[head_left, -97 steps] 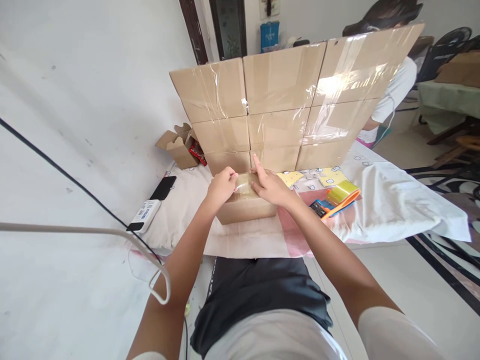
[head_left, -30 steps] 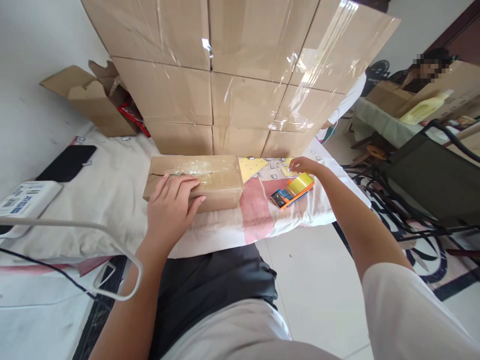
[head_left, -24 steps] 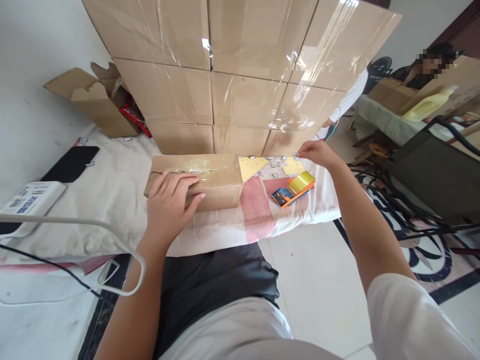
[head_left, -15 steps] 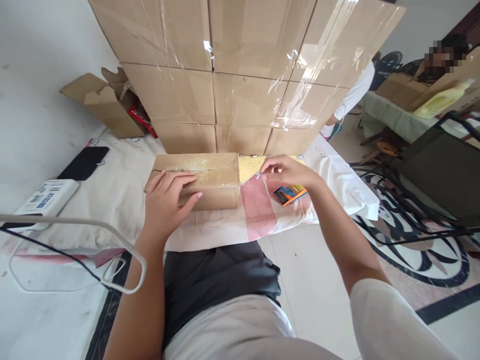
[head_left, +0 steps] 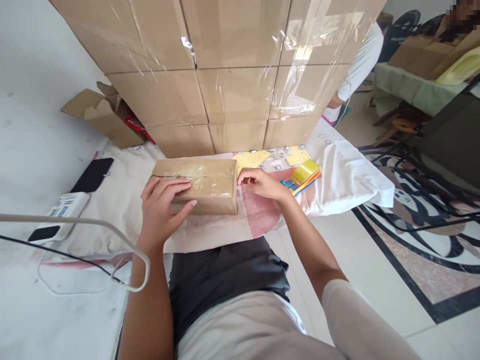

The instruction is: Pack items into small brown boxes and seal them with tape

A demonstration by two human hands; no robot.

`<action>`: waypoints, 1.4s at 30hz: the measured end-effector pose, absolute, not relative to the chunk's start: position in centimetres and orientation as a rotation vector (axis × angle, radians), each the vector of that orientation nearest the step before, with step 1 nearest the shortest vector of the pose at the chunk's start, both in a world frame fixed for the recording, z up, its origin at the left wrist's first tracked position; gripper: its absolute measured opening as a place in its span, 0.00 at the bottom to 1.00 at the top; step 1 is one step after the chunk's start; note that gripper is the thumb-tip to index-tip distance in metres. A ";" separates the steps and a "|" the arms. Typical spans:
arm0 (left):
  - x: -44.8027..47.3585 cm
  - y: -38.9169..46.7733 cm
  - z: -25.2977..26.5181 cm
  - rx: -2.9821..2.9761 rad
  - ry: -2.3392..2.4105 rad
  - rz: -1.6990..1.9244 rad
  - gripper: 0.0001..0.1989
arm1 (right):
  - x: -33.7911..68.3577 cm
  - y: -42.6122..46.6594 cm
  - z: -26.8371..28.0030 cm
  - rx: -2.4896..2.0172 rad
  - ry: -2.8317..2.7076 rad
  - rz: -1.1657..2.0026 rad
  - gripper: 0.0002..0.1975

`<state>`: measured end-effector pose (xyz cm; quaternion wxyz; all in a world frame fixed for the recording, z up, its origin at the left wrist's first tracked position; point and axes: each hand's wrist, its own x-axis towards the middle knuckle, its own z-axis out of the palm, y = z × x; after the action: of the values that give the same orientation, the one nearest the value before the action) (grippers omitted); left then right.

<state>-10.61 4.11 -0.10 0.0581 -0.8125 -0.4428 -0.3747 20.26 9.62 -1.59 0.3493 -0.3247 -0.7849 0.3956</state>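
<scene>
A taped cardboard box [head_left: 215,182] lies lengthwise on the cloth-covered table, with clear tape along its top seam. My left hand [head_left: 161,205] rests over the box's left part, fingers stretched out flat on the top and thumb along the front edge. Close to the box's right end, my right hand [head_left: 258,182] has its fingertips pinched together. A small pale bit shows at those fingertips, too small to name. Right of that hand sits a tape dispenser [head_left: 303,177], blue and orange with a yellowish roll.
A tall stack of taped cartons [head_left: 236,95] stands behind the box. An opened carton [head_left: 107,117], a black phone [head_left: 92,175] and a white power strip [head_left: 62,212] are at left. A white cable [head_left: 123,237] loops in front. Another person's white sleeve [head_left: 363,65] shows behind the stack.
My right hand has moved left to the box's right end, fingertips still pinched. The tape dispenser is now more uncovered. My left hand stays on the box; the view has shifted slightly.
</scene>
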 end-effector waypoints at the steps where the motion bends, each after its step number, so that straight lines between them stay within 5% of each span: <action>1: -10.6 4.1 -0.1 -2.464 -1.341 -1.129 0.14 | 20.2 9.4 -1.7 -0.843 -2.028 1.011 0.05; 6: -10.4 4.1 0.2 -2.480 -1.345 -1.103 0.14 | 19.7 8.4 -2.8 -0.946 -1.914 0.911 0.03; 10: -10.1 4.0 0.4 -2.468 -1.401 -1.075 0.13 | 17.9 6.7 -4.9 -1.205 -1.499 0.687 0.11; 17: -9.9 4.0 0.3 -2.446 -1.405 -1.071 0.13 | 14.4 3.7 -8.0 -1.019 -1.073 0.936 0.15; 42: -9.4 3.9 0.5 -2.433 -1.423 -1.028 0.13 | 14.0 4.1 -9.3 -1.068 -1.289 0.894 0.32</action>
<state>-9.37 3.93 0.50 0.0705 -0.8090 -0.4731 -0.3417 13.99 4.07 -9.29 0.5826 -0.4574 -0.5520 0.3830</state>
